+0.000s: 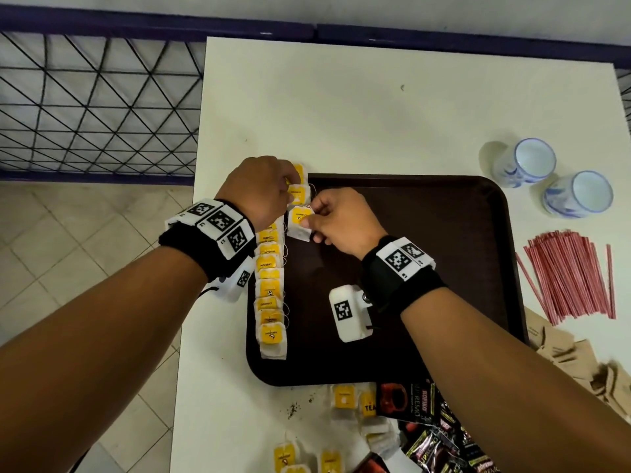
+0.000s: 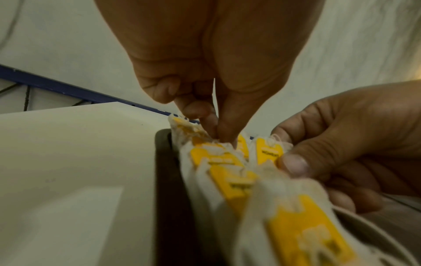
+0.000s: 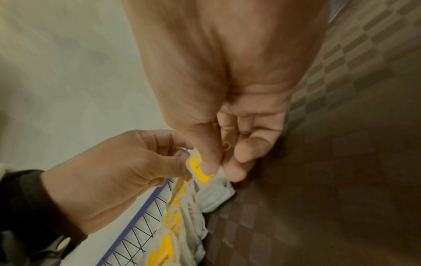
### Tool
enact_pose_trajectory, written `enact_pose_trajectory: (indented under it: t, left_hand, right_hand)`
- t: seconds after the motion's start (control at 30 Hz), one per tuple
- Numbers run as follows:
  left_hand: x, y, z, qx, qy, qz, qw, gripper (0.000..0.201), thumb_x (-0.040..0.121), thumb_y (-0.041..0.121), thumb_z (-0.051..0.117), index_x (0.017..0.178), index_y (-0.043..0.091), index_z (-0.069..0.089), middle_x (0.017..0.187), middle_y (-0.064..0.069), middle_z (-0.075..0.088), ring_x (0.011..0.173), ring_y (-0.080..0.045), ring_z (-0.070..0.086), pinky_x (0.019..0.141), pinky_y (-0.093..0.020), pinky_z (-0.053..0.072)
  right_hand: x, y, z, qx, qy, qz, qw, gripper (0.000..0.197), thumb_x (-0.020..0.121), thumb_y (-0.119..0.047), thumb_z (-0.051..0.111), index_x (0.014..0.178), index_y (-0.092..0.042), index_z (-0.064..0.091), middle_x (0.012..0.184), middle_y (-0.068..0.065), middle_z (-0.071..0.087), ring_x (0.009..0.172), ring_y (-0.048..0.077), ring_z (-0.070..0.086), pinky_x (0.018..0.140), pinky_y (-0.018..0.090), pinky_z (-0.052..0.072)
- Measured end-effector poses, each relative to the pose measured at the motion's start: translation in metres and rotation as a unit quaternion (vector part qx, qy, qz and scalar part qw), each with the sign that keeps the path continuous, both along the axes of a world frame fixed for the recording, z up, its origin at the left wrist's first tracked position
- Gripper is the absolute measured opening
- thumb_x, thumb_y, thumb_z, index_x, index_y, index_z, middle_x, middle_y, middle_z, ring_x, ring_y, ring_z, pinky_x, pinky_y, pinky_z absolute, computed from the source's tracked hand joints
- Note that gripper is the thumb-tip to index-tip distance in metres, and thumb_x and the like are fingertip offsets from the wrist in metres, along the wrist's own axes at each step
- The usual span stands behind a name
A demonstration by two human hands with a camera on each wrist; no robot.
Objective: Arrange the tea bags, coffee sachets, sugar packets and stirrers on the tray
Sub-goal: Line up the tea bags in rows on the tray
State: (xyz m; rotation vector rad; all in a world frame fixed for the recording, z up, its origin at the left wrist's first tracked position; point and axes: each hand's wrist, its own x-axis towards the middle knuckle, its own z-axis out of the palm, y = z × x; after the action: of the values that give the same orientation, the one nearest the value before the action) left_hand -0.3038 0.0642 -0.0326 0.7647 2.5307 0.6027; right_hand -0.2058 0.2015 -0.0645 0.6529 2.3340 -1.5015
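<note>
While the row is only partly built: most of the job is left to do.
Loose tea bags [image 1: 343, 397]: about six or seven lie on the white table [image 1: 375, 107], close to the person, in front of the tray; some run off the picture, so I cannot count them all.
Coffee sachets [image 1: 430, 435]: a dark pile next to them, none on the tray; too mixed up to count.
Sugar packets [image 1: 573, 353]: a brown heap on the right side, off the tray; I cannot count them.
Row of tea bags [image 1: 270, 288]: about twelve lie overlapped along the left side of the brown tray [image 1: 444, 302].
Right hand [image 1: 336, 221]: thumb and fingers pinch one more tea bag [image 1: 300, 221] just beside the row.
Left hand [image 1: 261, 189]: fingertips curl onto the bags at the far end of the row.
Stirrers [image 1: 568, 274]: one big red bunch on the table, right of the tray; too many to count.
Cups [image 1: 524, 162]: two blue and white ones stand past the tray's far right corner.
</note>
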Motion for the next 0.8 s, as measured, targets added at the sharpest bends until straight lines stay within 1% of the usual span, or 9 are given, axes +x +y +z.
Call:
enact_pose_trajectory:
  t: [0.1, 0.23, 0.3, 0.43, 0.5, 0.6, 0.67, 0.73, 0.8]
  left_hand:
    - [-0.001, -0.002, -0.002, 0.017, -0.001, 0.007, 1.000, 0.025, 0.081, 0.012, 0.068, 0.104, 0.022, 0.069, 0.090, 0.001, 0.068, 0.088, -0.022, 0.061, 0.078, -0.034, 0.049]
    - [-0.002, -0.001, -0.002, 0.028, 0.017, 0.003, 0.999, 0.022, 0.083, 0.012, 0.065, 0.101, 0.022, 0.072, 0.093, -0.002, 0.067, 0.090, -0.024, 0.061, 0.081, -0.040, 0.051]
    - [-0.003, -0.001, -0.003, 0.030, 0.022, 0.002, 0.999, 0.021, 0.085, 0.013, 0.064, 0.101, 0.023, 0.073, 0.095, -0.004, 0.066, 0.092, -0.024, 0.061, 0.082, -0.041, 0.050]
    - [-0.005, -0.003, -0.008, 0.029, 0.018, 0.009, 0.999, 0.022, 0.087, 0.015, 0.064, 0.105, 0.024, 0.073, 0.098, -0.003, 0.064, 0.094, -0.022, 0.060, 0.083, -0.038, 0.049]
    - [-0.004, -0.004, -0.009, 0.031, 0.016, 0.012, 0.999, 0.022, 0.088, 0.016, 0.064, 0.107, 0.022, 0.073, 0.100, -0.003, 0.064, 0.096, -0.022, 0.060, 0.084, -0.038, 0.049]
    - [-0.004, -0.010, -0.011, 0.045, 0.027, 0.020, 0.998, 0.025, 0.089, 0.020, 0.063, 0.113, 0.021, 0.070, 0.101, -0.003, 0.065, 0.097, -0.023, 0.061, 0.086, -0.038, 0.048]
    - [-0.002, -0.017, -0.011, 0.061, 0.039, 0.033, 0.997, 0.026, 0.088, 0.025, 0.064, 0.114, 0.025, 0.068, 0.097, 0.004, 0.065, 0.090, -0.019, 0.060, 0.084, -0.033, 0.047]
    - [0.007, -0.027, -0.007, 0.096, 0.049, 0.053, 0.993, 0.024, 0.086, 0.026, 0.066, 0.110, 0.027, 0.068, 0.089, 0.010, 0.061, 0.079, -0.013, 0.056, 0.081, -0.030, 0.047]
    - [0.022, -0.038, 0.002, 0.137, 0.062, 0.054, 0.987, 0.022, 0.086, 0.024, 0.068, 0.107, 0.023, 0.070, 0.085, 0.011, 0.060, 0.072, -0.013, 0.056, 0.079, -0.030, 0.049]
  right_hand:
    - [-0.005, -0.001, -0.002, 0.005, 0.003, -0.013, 1.000, 0.011, 0.086, -0.012, 0.076, 0.085, -0.006, 0.066, 0.072, 0.015, 0.072, 0.054, 0.015, 0.069, 0.049, 0.021, 0.050]
    - [-0.009, 0.000, -0.003, 0.023, 0.012, -0.033, 0.999, 0.015, 0.084, -0.013, 0.078, 0.086, -0.008, 0.064, 0.072, 0.008, 0.070, 0.052, 0.014, 0.067, 0.049, 0.020, 0.048]
    - [-0.010, -0.001, -0.004, 0.032, 0.014, -0.044, 0.998, 0.017, 0.082, -0.013, 0.079, 0.087, -0.009, 0.062, 0.073, 0.006, 0.068, 0.054, 0.017, 0.068, 0.051, 0.024, 0.050]
    - [-0.012, -0.004, -0.008, 0.052, 0.010, -0.059, 0.997, 0.028, 0.079, -0.016, 0.081, 0.096, -0.012, 0.059, 0.082, 0.011, 0.069, 0.062, 0.023, 0.071, 0.060, 0.038, 0.060]
    - [-0.013, -0.005, -0.008, 0.052, 0.007, -0.058, 0.997, 0.027, 0.080, -0.015, 0.081, 0.094, -0.011, 0.059, 0.081, 0.012, 0.070, 0.061, 0.023, 0.071, 0.063, 0.042, 0.061]
    - [-0.014, -0.008, -0.005, 0.048, 0.011, -0.048, 0.998, 0.020, 0.082, -0.015, 0.078, 0.090, -0.007, 0.062, 0.077, 0.013, 0.071, 0.059, 0.024, 0.071, 0.064, 0.046, 0.061]
    - [-0.012, -0.007, 0.000, 0.050, 0.012, -0.043, 0.998, 0.016, 0.084, -0.017, 0.077, 0.090, -0.009, 0.064, 0.073, 0.011, 0.071, 0.059, 0.023, 0.071, 0.065, 0.044, 0.061]
    - [-0.006, -0.003, 0.008, 0.049, 0.007, -0.044, 0.998, 0.018, 0.087, -0.020, 0.075, 0.101, -0.011, 0.067, 0.071, 0.006, 0.070, 0.061, 0.020, 0.071, 0.066, 0.038, 0.062]
    - [0.004, 0.006, 0.016, 0.054, 0.009, -0.047, 0.997, 0.027, 0.089, -0.023, 0.073, 0.113, -0.011, 0.068, 0.072, 0.000, 0.068, 0.062, 0.016, 0.070, 0.070, 0.034, 0.060]
